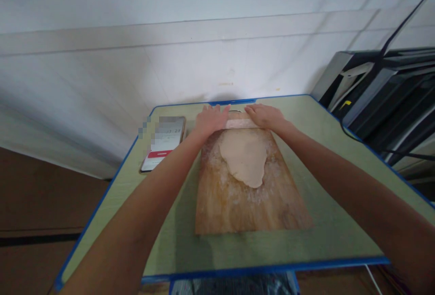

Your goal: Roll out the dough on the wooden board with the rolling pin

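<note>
While both forearms reached across the table [170, 249], the left hand [211, 120] and the right hand [267, 116] lay over opposite ends of a pale pin [240, 124]. Each hand was on the pin, with the bare middle of it showing between them; whether the fingers curled fully round it, I could not tell. The pin lay crosswise near the far end of a wooden board [220, 213], at the far edge of the dough [246, 157]. That dough was a flat, uneven sheet, broad by the pin and narrowing to a rounded tip on the near side. White flour streaked the wood around it. To the left of the board, near the left forearm, a phone [166, 138] lay face up with its screen lit, a red bar across the lower part. Blue edging [265, 268] bordered the table, and a white wall [190, 68] stood behind it.
</note>
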Tool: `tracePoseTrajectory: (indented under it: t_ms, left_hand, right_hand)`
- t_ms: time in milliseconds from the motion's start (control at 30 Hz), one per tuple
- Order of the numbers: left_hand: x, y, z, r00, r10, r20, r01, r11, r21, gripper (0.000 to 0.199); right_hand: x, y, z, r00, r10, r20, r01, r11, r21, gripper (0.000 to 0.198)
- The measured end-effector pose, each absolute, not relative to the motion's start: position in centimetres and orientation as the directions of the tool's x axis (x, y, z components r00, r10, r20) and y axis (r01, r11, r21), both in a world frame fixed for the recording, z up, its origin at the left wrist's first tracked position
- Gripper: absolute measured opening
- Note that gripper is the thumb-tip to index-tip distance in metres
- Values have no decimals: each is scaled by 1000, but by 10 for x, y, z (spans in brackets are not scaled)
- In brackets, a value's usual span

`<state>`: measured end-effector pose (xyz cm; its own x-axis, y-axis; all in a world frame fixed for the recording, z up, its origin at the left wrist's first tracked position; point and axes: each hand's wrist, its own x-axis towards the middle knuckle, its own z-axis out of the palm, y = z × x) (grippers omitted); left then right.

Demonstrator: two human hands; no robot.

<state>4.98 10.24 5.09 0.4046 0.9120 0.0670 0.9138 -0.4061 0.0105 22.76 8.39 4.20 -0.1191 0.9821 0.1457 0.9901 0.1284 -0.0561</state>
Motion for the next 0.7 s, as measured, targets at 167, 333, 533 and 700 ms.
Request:
tracePoseTrajectory:
  t_ms: [167,333,533,700]
  left_hand:
    - [39,66,44,435,892,125,900,-435,-33,55]
    - [42,75,45,412,905,109,911,-411,-33,56]
    - [48,100,47,415,910,22,910,-414,-21,49]
    - [40,82,44,420,906,58,907,-419,-38,63]
  right_hand:
    - [226,44,35,-196,968,158,979,203,-32,49]
    - [227,52,35,-175,971,164,983,181,-22,50]
    - [228,73,39,-169,982,79,985,171,-22,50]
    - [228,58,37,-189,978,90,982,191,-5,51]
